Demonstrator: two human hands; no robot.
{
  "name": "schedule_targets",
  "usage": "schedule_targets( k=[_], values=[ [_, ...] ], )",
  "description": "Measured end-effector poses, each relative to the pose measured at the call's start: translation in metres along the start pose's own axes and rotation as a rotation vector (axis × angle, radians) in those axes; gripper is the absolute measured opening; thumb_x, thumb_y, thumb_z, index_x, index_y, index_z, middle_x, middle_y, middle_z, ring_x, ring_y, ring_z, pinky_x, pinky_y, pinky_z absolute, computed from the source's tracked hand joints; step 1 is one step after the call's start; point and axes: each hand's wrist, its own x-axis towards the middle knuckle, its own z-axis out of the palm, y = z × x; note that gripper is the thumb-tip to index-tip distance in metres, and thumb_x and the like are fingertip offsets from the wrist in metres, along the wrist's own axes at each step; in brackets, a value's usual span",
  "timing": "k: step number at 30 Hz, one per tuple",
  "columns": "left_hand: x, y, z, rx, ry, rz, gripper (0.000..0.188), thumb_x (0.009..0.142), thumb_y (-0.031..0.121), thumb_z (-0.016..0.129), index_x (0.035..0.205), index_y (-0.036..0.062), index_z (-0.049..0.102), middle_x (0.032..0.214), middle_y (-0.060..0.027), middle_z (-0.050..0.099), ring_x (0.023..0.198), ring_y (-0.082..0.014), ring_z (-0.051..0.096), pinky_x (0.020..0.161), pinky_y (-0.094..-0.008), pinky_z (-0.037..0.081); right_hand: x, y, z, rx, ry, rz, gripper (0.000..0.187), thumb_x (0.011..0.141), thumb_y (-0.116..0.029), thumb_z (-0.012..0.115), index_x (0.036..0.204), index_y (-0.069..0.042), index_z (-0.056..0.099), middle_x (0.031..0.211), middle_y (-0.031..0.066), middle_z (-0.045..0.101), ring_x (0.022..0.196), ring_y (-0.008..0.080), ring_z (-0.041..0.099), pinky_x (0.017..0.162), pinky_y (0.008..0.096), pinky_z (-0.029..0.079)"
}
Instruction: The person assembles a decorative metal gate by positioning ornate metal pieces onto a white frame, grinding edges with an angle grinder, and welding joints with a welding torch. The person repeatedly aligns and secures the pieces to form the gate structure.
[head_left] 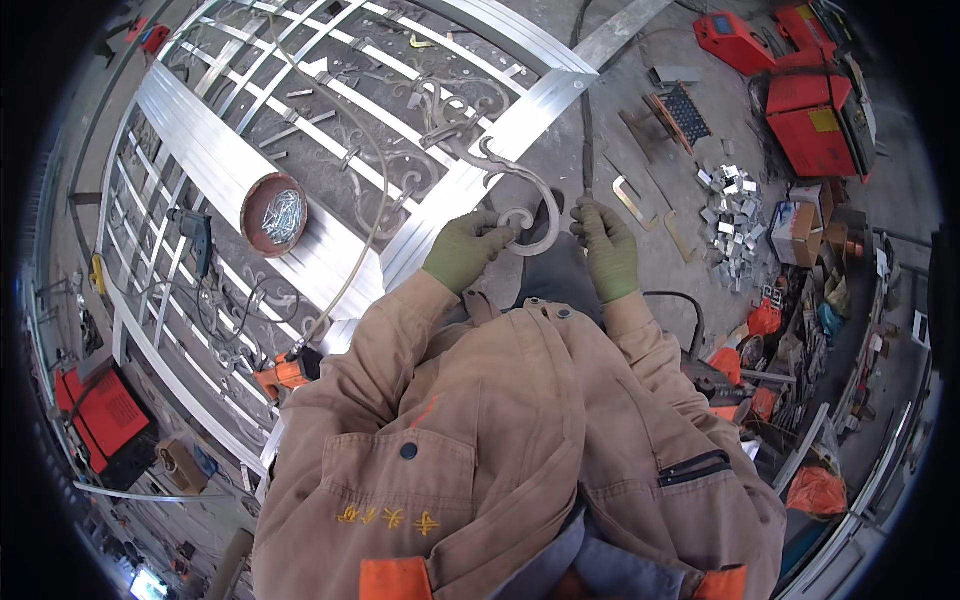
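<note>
A: What is sitting nearest?
B: A tan jacket [500, 390]. Just past it, the left hand [470, 250] and the right hand [608, 245] are wearing green gloves, with a gap lying between them. Bare floor [668, 278] is opening out beside the right hand.

A: What is the left hand holding?
B: Its thumb and fingers are closing on the small inner curl of a grey curly metal piece [551, 215]. Most of the piece is sitting between the hands, right of the left fingertips.

A: And the right hand?
B: Its fingers are bending in by the end of a dark cable [587, 140]. B cannot tell if they are gripping it.

A: Which way is the curly piece pointing?
B: Its big bend is facing the person. Its long way is slanting away and left, and its far hook is showing over a shiny frame [545, 115].

A: What is farther off?
B: A brown bowl [252, 222] is holding nails [285, 217] on the left. A pile of metal bits [733, 215] is lying on the right, and a red machine [808, 125] is standing past it.
</note>
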Motion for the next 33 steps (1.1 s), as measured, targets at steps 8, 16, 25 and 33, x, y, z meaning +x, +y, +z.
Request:
schedule_targets(
  k=[8, 16, 25, 33],
  values=[
    [0.202, 0.036, 0.001, 0.139, 0.272, 0.096, 0.039, 0.11, 0.028, 0.083, 0.135, -0.0018, 0.084, 0.104, -0.0094, 0.083, 0.09, -0.0184, 0.072, 0.086, -0.0364, 0.058, 0.251, 0.002, 0.011, -0.2, -0.264, 0.014, 0.038, 0.119, -0.03, 0.076, 0.14, 0.0, 0.084, 0.109, 0.0017, 0.083, 0.093, 0.0104, 0.07, 0.084, 0.0281, 0.057],
    [0.429, 0.095, 0.018, 0.333, 0.545, -0.038, 0.045, 0.116, 0.042, 0.07, 0.138, 0.0056, 0.083, 0.126, -0.0253, 0.086, 0.122, -0.0468, 0.081, 0.106, -0.0548, 0.061, 0.529, -0.031, -0.003, -0.489, -0.416, 0.004, 0.053, 0.114, -0.041, 0.081, 0.141, 0.005, 0.084, 0.119, 0.014, 0.089, 0.108, 0.017, 0.08, 0.1, 0.0341, 0.062],
    [0.544, 0.103, 0.014, 0.409, 0.539, -0.235, 0.043, 0.118, 0.042, 0.066, 0.143, 0.013, 0.083, 0.136, -0.0225, 0.085, 0.13, -0.045, 0.079, 0.112, -0.0553, 0.06, 0.671, -0.062, 0.065, -0.814, -0.702, -0.244, 0.048, 0.11, -0.042, 0.077, 0.143, -0.009, 0.086, 0.124, 0.0179, 0.088, 0.113, 0.0313, 0.084, 0.103, 0.0421, 0.064],
    [0.54, 0.105, 0.017, 0.378, 0.564, -0.239, 0.044, 0.117, 0.04, 0.066, 0.15, 0.0141, 0.08, 0.139, -0.0231, 0.083, 0.13, -0.0467, 0.078, 0.113, -0.0556, 0.06, 0.685, -0.045, 0.17, -1.245, -0.939, -0.691, 0.063, 0.11, -0.053, 0.075, 0.161, -0.015, 0.074, 0.141, 0.0168, 0.085, 0.124, 0.0361, 0.083, 0.108, 0.0476, 0.065]
  ],
)
